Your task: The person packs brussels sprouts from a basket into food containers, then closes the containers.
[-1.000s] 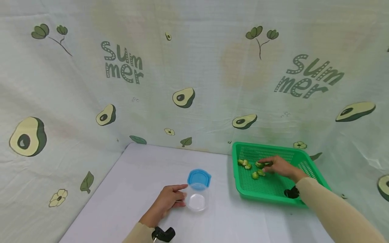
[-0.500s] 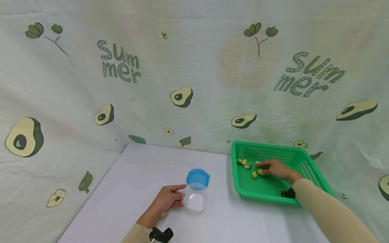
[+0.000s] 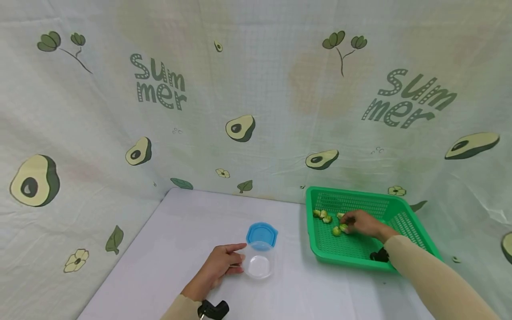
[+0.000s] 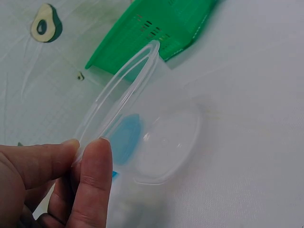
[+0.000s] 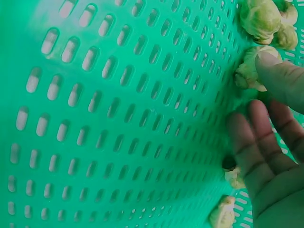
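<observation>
My left hand (image 3: 220, 264) pinches the rim of a clear plastic tub (image 3: 258, 267) between thumb and fingers, holding it tilted over the white table. In the left wrist view the tub (image 4: 173, 137) shows nothing inside. My right hand (image 3: 363, 222) reaches down into a green perforated basket (image 3: 340, 258), its fingers bent round a Brussels sprout (image 3: 343, 227). Seen from the right wrist, the thumb presses on that sprout (image 5: 248, 71) while the fingertips curl in below it. Another Brussels sprout (image 3: 336, 231) lies right beside it.
A blue lid (image 3: 261, 232) lies flat on the table behind the tub, partly seen through it. Several more Brussels sprouts (image 3: 323, 214) are grouped at the basket's left end. A printed cloth (image 3: 272, 89) hangs behind the table, close to the basket's back edge.
My right hand has lowered slightly to the left in the basket, and its spread fingers have closed in around a Brussels sprout. My left hand and the tub stay in place.
</observation>
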{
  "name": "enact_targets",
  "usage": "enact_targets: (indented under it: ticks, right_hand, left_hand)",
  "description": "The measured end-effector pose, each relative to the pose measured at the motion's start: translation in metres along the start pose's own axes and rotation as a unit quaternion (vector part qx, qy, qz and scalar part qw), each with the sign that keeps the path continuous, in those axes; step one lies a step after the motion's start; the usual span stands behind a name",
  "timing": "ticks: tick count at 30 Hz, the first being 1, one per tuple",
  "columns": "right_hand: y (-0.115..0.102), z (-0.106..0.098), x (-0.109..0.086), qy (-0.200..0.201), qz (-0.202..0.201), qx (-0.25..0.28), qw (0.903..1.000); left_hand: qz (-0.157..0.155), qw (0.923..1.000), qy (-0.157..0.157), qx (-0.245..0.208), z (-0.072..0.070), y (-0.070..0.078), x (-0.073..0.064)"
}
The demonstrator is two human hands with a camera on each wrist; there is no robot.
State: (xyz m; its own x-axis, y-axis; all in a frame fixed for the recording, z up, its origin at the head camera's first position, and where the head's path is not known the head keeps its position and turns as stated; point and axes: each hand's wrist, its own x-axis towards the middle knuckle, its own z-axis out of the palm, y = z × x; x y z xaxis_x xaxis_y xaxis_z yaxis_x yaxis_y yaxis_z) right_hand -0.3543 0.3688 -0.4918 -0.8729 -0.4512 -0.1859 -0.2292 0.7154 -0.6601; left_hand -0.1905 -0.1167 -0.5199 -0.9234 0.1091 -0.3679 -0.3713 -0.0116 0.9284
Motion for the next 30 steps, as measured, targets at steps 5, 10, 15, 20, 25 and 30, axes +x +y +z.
enact_targets:
  ticks: [5,10,15,20,25,30]
  right_hand:
    - [0.0,0.001,-0.004,0.004,0.001,-0.016,0.9999]
    - [-0.01,-0.003,-0.009,0.012,0.004,-0.028,0.9995]
    - [-0.025,-0.011,-0.014,0.017,0.006,0.0,0.9998]
    - [-0.039,-0.018,-0.016,0.029,0.009,0.027,0.9992]
    - [-0.054,-0.023,-0.016,0.05,-0.011,0.035,0.9981]
    - [-0.067,-0.025,-0.022,0.059,-0.02,0.031,0.9976]
  left_hand:
    - [-0.002,1.0,-0.003,0.0,0.001,-0.001,0.001]
    - [-0.003,1.0,-0.009,-0.002,0.003,-0.001,0.001]
    - [0.001,1.0,-0.005,-0.005,0.002,0.0,0.001]
    - [-0.002,1.0,-0.007,-0.006,0.001,0.001,0.002]
    - [0.0,0.9999,-0.008,-0.01,-0.002,0.001,0.002]
    - [0.001,0.9999,-0.011,-0.007,-0.003,0.0,0.0]
